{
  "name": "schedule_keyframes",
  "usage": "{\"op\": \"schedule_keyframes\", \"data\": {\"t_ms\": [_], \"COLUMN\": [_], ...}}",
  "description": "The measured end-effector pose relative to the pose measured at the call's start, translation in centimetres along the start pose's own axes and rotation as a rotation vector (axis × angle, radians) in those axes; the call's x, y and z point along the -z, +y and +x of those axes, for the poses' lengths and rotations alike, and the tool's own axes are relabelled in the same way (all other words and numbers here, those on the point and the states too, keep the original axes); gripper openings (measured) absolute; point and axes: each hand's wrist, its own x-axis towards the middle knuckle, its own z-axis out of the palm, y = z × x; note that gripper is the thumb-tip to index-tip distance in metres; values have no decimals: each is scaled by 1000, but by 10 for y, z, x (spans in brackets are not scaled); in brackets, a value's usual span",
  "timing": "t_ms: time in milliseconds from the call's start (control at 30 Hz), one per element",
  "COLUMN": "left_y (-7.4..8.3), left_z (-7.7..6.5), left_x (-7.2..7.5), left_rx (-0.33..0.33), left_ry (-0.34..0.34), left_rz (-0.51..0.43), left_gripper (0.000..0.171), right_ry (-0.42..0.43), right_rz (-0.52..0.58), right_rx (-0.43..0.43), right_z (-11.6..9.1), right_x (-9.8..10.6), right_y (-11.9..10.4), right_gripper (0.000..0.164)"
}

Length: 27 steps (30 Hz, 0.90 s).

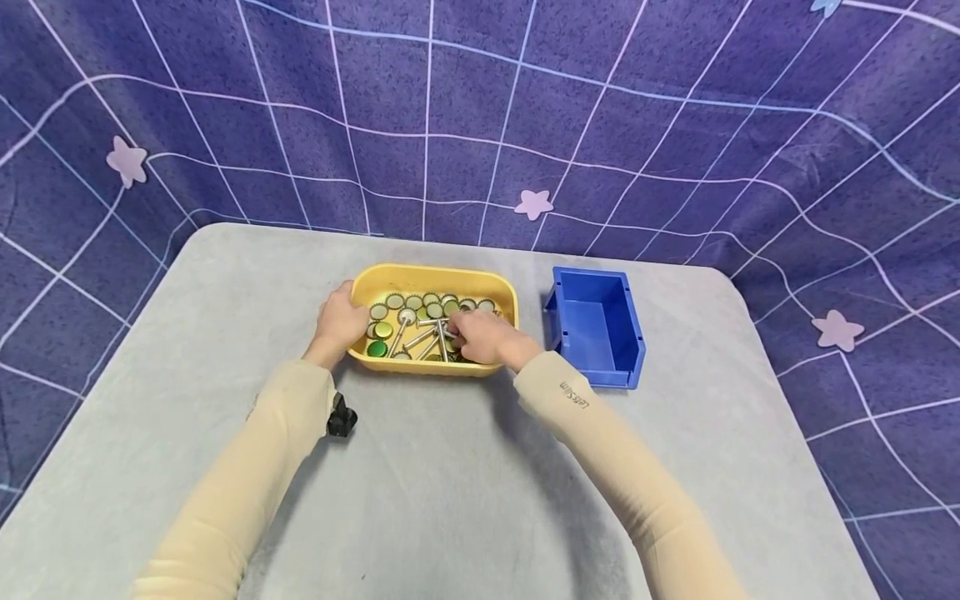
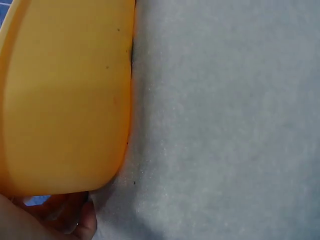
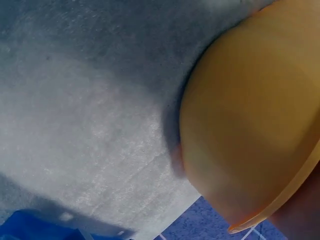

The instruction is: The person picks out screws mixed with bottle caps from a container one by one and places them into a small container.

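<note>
A yellow plastic tub (image 1: 431,367) stands on the table, with crimped bottle caps (image 1: 434,310) and several silver bolts (image 1: 420,337) inside. My left hand (image 1: 339,323) holds the tub's left end at the rim; in the left wrist view, curled fingers (image 2: 86,220) show beside the tub's wall (image 2: 65,110). Over the tub's right side, my right hand (image 1: 487,336) reaches in, its fingers bent down among the bolts and caps. Its fingertips are partly hidden, so whether they pinch a bolt is unclear. The right wrist view mostly shows the tub's outer wall (image 3: 245,115).
A blue open-front bin (image 1: 588,333) stands just right of the tub; its edge (image 3: 40,227) also enters the right wrist view. A grey cloth (image 1: 420,483) covers the table. Behind hangs a purple curtain (image 1: 465,100) with a line grid and stars.
</note>
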Motion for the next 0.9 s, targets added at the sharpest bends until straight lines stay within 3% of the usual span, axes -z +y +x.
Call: {"op": "schedule_keyframes", "data": {"t_ms": [400,767,900], "left_y": [-1,1,0], "left_z": [3,2,2], "left_x": [-1,-2,-1], "left_rx": [0,20,18], "left_ry": [-41,-51,-47], "left_rz": [34,58,54], "left_gripper": [59,60,60], "right_ry": [185,276,251], "right_rz": [65,247,305], "right_rx": [-49,45,47], "right_z": [-8,-14,-15], "right_x": [13,22,29], "right_y": [6,14,21], "right_gripper": [13,12,11]}}
